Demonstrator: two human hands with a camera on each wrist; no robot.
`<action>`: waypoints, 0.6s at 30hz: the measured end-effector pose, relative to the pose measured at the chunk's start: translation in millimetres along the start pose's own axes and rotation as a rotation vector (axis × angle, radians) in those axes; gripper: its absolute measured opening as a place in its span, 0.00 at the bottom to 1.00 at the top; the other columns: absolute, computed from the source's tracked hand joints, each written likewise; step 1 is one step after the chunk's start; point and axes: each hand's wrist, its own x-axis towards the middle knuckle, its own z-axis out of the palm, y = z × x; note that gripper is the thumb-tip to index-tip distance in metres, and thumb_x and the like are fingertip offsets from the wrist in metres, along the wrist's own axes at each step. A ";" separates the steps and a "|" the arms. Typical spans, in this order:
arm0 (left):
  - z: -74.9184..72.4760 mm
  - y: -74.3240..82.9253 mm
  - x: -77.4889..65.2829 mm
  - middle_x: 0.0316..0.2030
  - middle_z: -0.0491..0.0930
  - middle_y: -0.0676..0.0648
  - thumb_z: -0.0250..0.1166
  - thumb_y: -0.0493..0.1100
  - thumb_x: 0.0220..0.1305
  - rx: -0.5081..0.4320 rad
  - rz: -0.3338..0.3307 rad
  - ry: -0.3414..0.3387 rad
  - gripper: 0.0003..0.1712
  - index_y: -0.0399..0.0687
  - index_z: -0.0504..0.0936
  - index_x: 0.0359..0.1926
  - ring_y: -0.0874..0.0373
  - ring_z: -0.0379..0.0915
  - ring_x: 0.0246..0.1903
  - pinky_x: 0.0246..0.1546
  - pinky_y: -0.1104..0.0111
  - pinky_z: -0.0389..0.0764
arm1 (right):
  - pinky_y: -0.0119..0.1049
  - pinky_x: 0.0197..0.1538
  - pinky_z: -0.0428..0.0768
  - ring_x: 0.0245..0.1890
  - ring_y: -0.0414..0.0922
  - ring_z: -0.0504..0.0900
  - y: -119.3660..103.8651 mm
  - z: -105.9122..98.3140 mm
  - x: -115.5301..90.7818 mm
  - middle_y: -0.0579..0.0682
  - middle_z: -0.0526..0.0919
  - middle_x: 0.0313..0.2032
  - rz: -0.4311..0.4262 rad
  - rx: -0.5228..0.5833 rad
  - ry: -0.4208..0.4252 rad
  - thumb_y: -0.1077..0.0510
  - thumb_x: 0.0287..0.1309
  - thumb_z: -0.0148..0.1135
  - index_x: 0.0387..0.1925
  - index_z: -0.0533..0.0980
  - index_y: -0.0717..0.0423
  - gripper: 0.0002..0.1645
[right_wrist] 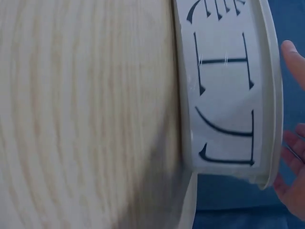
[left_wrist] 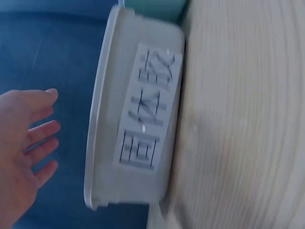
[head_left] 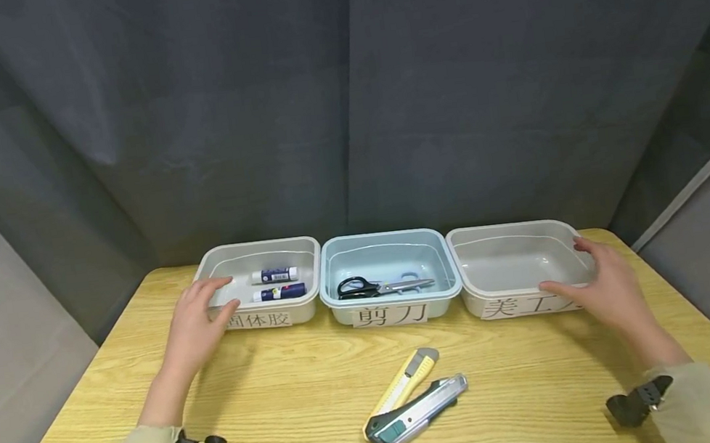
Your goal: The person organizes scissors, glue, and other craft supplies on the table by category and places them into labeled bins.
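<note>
Two hands spread in head view: left hand (head_left: 194,324) at the left bin (head_left: 304,310), right hand (head_left: 608,280) at the right bin (head_left: 504,263), both on the counter (head_left: 271,406). Left wrist: rim (left_wrist: 95,105) seems stiff, light; best grasp. Right wrist: wall (right_wrist: 267,95) likely slippery; contact unconfirmed, hand cropped.

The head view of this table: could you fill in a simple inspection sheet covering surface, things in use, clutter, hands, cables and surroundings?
Surface: wood-grain table.
Job's things: left grey bin holds two glue sticks; blue bin holds black-handled scissors and a pale-blue-handled pair; right grey bin shows no contents; yellow cutter lies partly under the dark green and silver cutter on the table.
Clutter: nothing seen.
Grippers: bare human hands; left hand at the left grey bin, right hand at the right grey bin, both with fingers spread from thumb, holding nothing.
Cables: nothing seen.
Surroundings: dark curtain behind.
</note>
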 end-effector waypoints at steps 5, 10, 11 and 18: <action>11.2 17.0 -3.1 0.45 0.77 0.43 0.64 0.43 0.56 -0.001 0.062 -0.012 0.17 0.43 0.79 0.47 0.46 0.69 0.49 0.52 0.53 0.66 | 0.60 0.49 0.57 0.53 0.68 0.58 10.8 -0.7 -1.8 0.74 0.62 0.54 0.014 0.036 0.039 0.46 0.35 0.75 0.62 0.56 0.72 0.59; 21.4 33.9 -5.3 0.43 0.78 0.46 0.65 0.44 0.56 -0.024 0.087 -0.036 0.15 0.46 0.80 0.44 0.48 0.70 0.47 0.50 0.56 0.68 | 0.63 0.52 0.55 0.55 0.70 0.55 17.2 -1.9 -3.7 0.77 0.59 0.56 0.024 0.051 0.020 0.46 0.35 0.75 0.63 0.52 0.74 0.62; 23.7 36.8 -5.6 0.43 0.78 0.47 0.65 0.44 0.55 -0.035 0.084 -0.042 0.14 0.47 0.81 0.43 0.49 0.71 0.47 0.50 0.56 0.68 | 0.64 0.53 0.55 0.56 0.71 0.55 18.2 -2.4 -4.3 0.77 0.58 0.57 0.037 0.058 0.010 0.46 0.36 0.74 0.64 0.50 0.75 0.63; 43.3 52.9 -8.6 0.40 0.79 0.52 0.65 0.45 0.56 -0.057 0.080 -0.119 0.11 0.49 0.81 0.41 0.53 0.72 0.46 0.50 0.58 0.70 | 0.67 0.50 0.59 0.55 0.73 0.57 23.4 -4.8 -6.8 0.80 0.53 0.58 0.137 0.088 -0.092 0.43 0.42 0.70 0.65 0.41 0.76 0.66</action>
